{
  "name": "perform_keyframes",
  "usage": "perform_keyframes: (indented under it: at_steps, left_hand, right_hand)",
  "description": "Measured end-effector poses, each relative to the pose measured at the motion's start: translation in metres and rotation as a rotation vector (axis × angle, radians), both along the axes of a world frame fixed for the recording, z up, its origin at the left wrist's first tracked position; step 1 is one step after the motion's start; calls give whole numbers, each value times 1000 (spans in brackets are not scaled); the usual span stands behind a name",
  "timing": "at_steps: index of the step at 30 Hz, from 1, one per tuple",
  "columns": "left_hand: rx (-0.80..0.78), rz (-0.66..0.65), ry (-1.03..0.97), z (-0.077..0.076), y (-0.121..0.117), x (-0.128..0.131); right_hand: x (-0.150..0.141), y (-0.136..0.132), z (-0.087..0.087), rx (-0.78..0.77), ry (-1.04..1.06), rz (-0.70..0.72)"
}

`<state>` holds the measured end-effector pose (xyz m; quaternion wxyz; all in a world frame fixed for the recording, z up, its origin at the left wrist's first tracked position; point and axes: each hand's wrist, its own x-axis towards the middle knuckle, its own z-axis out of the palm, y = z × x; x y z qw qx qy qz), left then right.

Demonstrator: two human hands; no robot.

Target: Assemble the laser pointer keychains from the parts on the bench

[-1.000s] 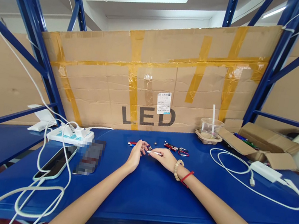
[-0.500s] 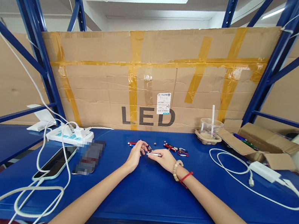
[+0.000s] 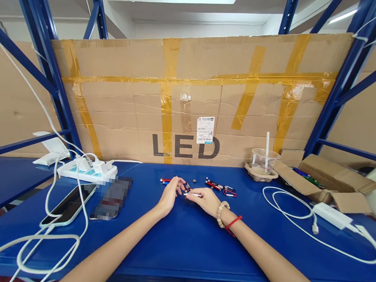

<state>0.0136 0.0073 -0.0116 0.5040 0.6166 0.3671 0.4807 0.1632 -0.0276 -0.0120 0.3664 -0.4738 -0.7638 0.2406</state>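
My right hand (image 3: 208, 201) pinches a slim silver pen-like tube (image 3: 192, 194), which points left just above the blue shelf (image 3: 206, 250). Opposite it, my left hand (image 3: 170, 197) stands on its edge, fingers loosely curved and apart, close to the tube's tip. A small dark and red clip-like piece (image 3: 187, 187) shows by the left fingertips; whether they touch it is unclear. Behind the left hand lies a red pen-like stick (image 3: 166, 181), partly hidden. Farther back are a red penlight (image 3: 214, 184) with a red carabiner (image 3: 230, 193) and a tiny metal piece (image 3: 194, 180).
At left are a white power strip (image 3: 87, 170), a phone (image 3: 69, 205), a dark blurred flat object (image 3: 112, 198) and looping white cables. To the right stand a plastic cup (image 3: 264, 159) in a carton holder, an open cardboard box (image 3: 329, 179) and a white charger (image 3: 333, 216). Cardboard (image 3: 123, 116) walls the back.
Almost nothing differs. The silver tube in my right hand has tilted or shifted very slightly, and my left hand keeps its place.
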Motion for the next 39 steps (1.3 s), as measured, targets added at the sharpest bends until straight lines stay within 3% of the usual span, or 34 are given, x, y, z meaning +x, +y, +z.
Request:
perform_keyframes:
  at_steps: [39]
  left_hand:
    - [26,16,18,-3,0,0]
  right_hand:
    - [1,-1,0,23,-44,30]
